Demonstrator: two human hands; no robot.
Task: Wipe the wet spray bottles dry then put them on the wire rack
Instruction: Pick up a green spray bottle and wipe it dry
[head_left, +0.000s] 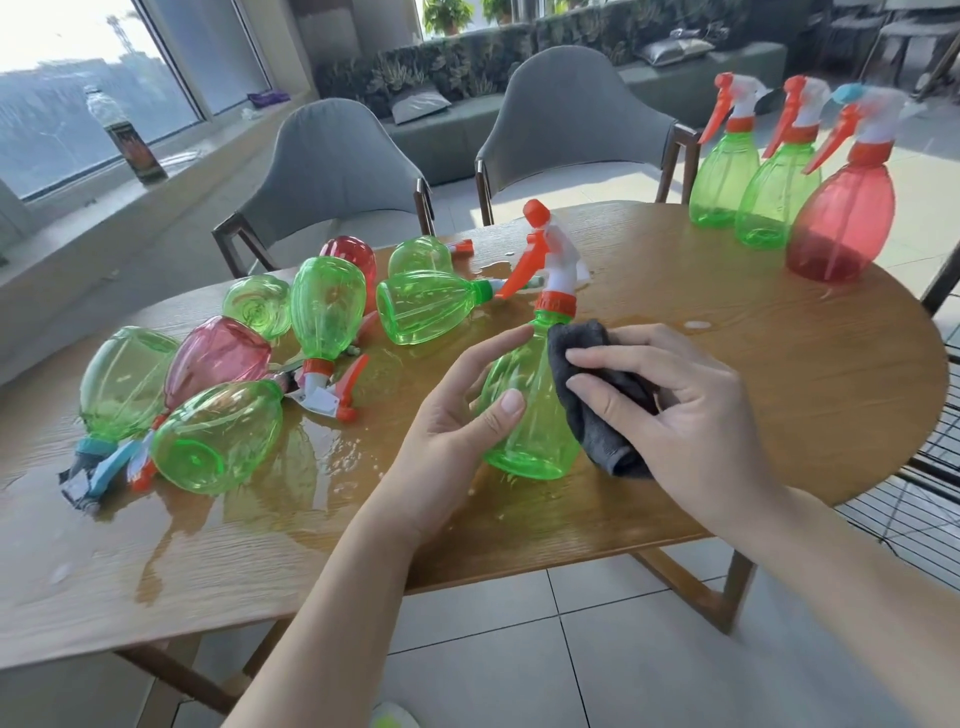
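A green spray bottle (530, 415) with an orange-and-white trigger head stands tilted above the wooden table (779, 374). My left hand (457, 410) grips its body from the left, thumb across the front. My right hand (670, 410) presses a dark grey cloth (587, 395) against the bottle's right side. Several wet green and pink bottles (327, 306) lie on their sides in a puddle at the table's left. Three bottles, two green and one red (841, 218), stand upright at the far right. A black wire rack (924, 499) shows below the table's right edge.
Water is pooled (322, 457) on the table's left and middle. Two grey chairs (571, 135) stand behind the table. A dark bottle (130, 135) stands on the window ledge at the left. Tiled floor lies below the near edge.
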